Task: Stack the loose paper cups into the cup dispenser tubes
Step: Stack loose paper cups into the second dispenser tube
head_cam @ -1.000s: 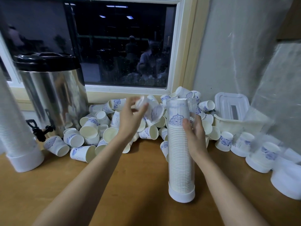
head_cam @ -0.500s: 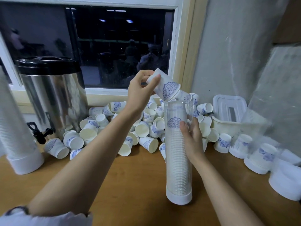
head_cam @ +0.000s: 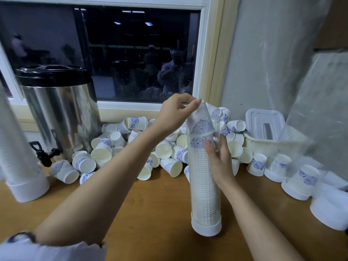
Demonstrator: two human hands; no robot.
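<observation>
A clear dispenser tube (head_cam: 204, 187) with a white base cap stands upright on the wooden counter, packed with stacked paper cups. My right hand (head_cam: 218, 157) grips the tube from its right side near the top. My left hand (head_cam: 175, 112) pinches the bottom of an upside-down white cup with a blue pattern (head_cam: 200, 121), which sits partly inside the tube's mouth on top of the stack. A pile of loose paper cups (head_cam: 143, 147) lies behind the tube along the window sill.
A steel drink urn (head_cam: 60, 112) with a black lid and tap stands at the left. Another filled tube (head_cam: 17, 157) leans at the far left. A white plastic basket with a lid (head_cam: 265, 132) and more tubes of cups (head_cam: 301, 178) lie at the right.
My left hand picked a cup from the pile, lifted it over the tube, turned it upside down and lowered it into the tube's mouth. My right hand kept its grip on the tube.
</observation>
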